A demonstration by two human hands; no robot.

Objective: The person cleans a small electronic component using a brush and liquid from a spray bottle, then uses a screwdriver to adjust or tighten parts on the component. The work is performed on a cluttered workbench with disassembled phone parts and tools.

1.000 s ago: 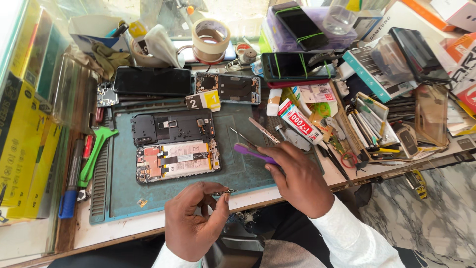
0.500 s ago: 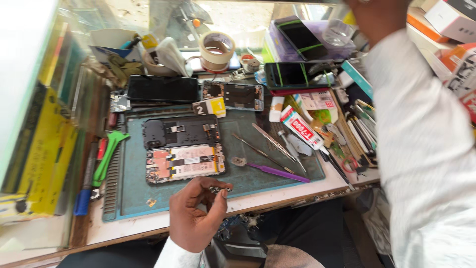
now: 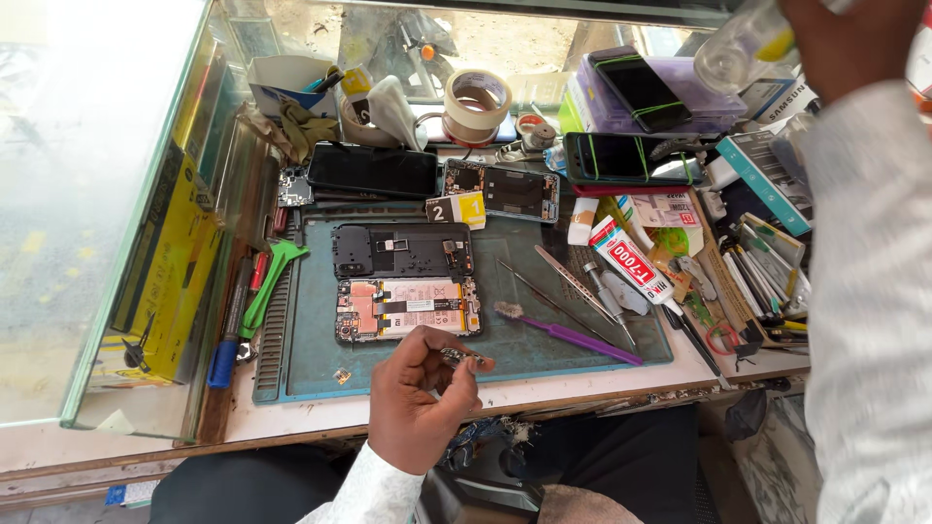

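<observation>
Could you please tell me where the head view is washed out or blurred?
In the head view, daylight bleaches the glass panel at left; the raised right hand and its clear bottle are motion-blurred; the left hand and green mat stay sharp.

Matt green rubbery work mat (image 3: 573, 359) on a worn, chipped wooden bench edge (image 3: 602, 398); shiny bare-metal tweezers (image 3: 581, 284) beside a glossy purple plastic brush (image 3: 573, 338); bare circuitry and dull metal inside the opened phone (image 3: 408, 308). Small metallic part (image 3: 464, 357) pinched in the left hand (image 3: 419, 400); clear glossy plastic bottle (image 3: 743, 49) at the right hand (image 3: 837, 39), white cloth sleeve below.
</observation>
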